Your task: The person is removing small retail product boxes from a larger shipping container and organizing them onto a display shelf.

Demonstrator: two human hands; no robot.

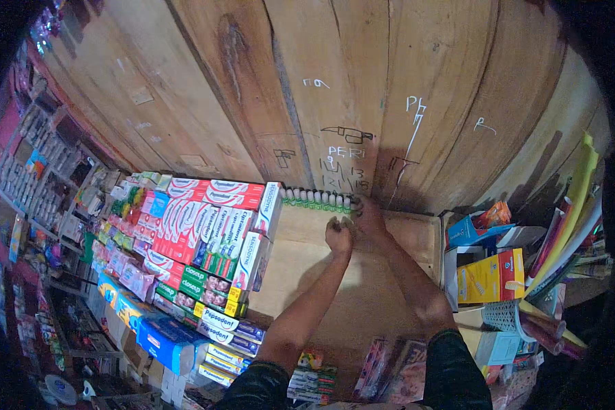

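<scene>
Head view, the only one: a row of small green bottles with pale tops [318, 199] stood along the back of the wooden shelf [314, 246], at the foot of the plank wall [355, 89], its left end just beside an upright white carton [270, 205]. The right hand [371, 220] was at the right end of the row, fingers bent inward and partly closed; whether they had hold of a bottle or only touched one could not be told, the grip being hidden. The left hand [338, 236] was just in front of the row, curled, fingertips toward the right hand; whether it held anything small could not be told either. Judgement on handling: an end bottle looked best met by a light pinch at its sides and kept upright, since the closely spaced row would probably have tipped from a sideways knock. The left hand seemed well placed to steady the front, with each base lined up to its neighbour before letting go. Working from the right looked safer than reaching across the stacked toothpaste boxes [219, 236]
</scene>
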